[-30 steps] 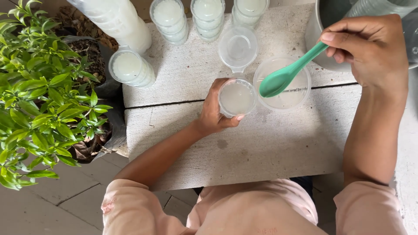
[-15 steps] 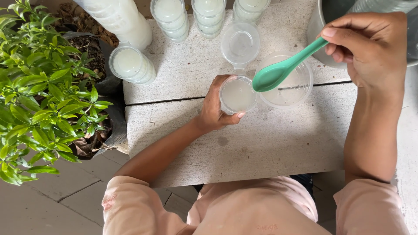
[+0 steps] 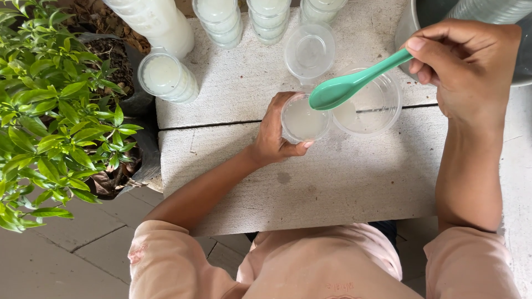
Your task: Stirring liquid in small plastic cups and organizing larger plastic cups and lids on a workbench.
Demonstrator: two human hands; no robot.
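Here we have our left hand (image 3: 274, 133) wrapped around a small clear plastic cup (image 3: 303, 119), fingers curled at the far wall and thumb pressed against the near side, so the cup is clamped and seems lifted a little off the pale concrete slab (image 3: 343, 182). It holds a cloudy whitish liquid, close to the rim as far as we can tell. Our right hand (image 3: 471, 72) pinches the handle of a green spoon (image 3: 354, 83) between thumb and bent fingers, closed tight on it, and the spoon's bowl hangs over the gap between the small cup and the wider clear bowl (image 3: 368, 105) just beside it, which has a shallow pool of the same liquid. The risk we see is a spill: the spoon bowl sits across two rims, so a slight tilt could send drops onto the slab between them. The cup's thin walls may flex if we squeeze harder, and with the level high that could push liquid over the edge. An open lid (image 3: 309, 50) lies just behind, near enough to be knocked by the spoon. Stacks of filled cups (image 3: 221, 19) and one lying on its side (image 3: 166, 77) sit farther back, beside a potted plant (image 3: 50, 111), well apart from our hands.
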